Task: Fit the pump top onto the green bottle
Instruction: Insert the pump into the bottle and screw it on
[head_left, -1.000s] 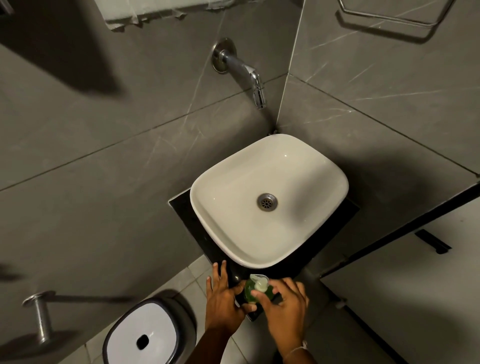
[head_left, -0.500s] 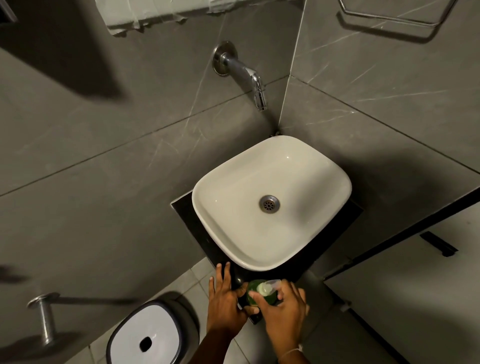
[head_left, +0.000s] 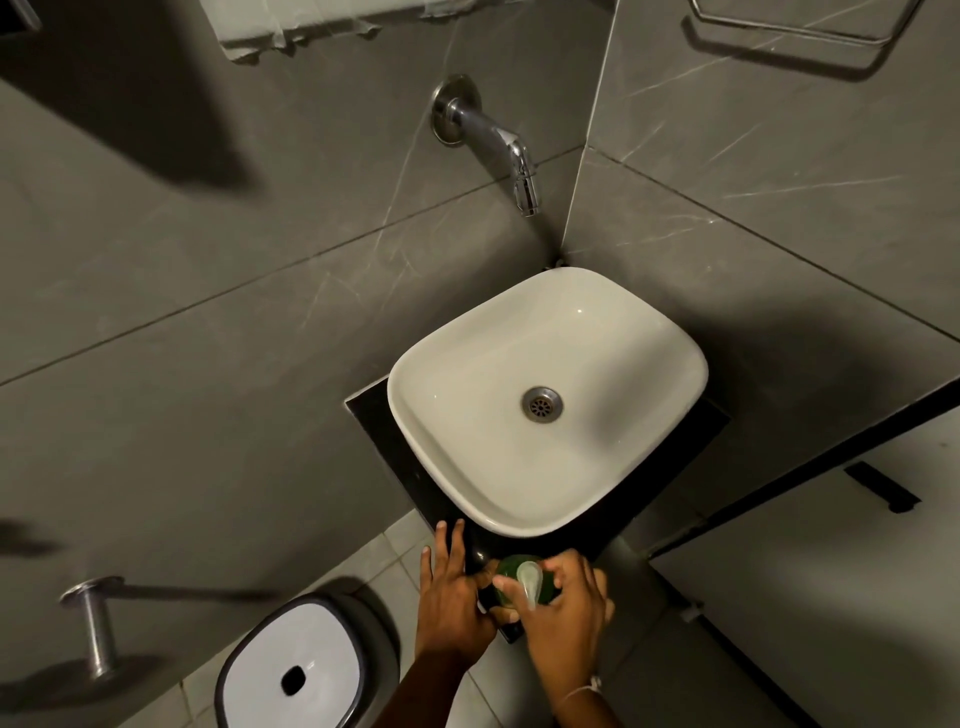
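While the left hand (head_left: 452, 597) steadies the round green plastic bottle (head_left: 511, 574) on the black tabletop (head_left: 374, 415), the right hand (head_left: 563, 613) grips the pale pump top (head_left: 529, 584) between both hands, seemingly seating it; tightening likely follows.

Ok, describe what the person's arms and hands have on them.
Both forearms are bare, with no sleeves in view. The left hand wears no rings, watch or glove that can be seen. The right hand is also ungloved; a thin pale band or thread circles its wrist.
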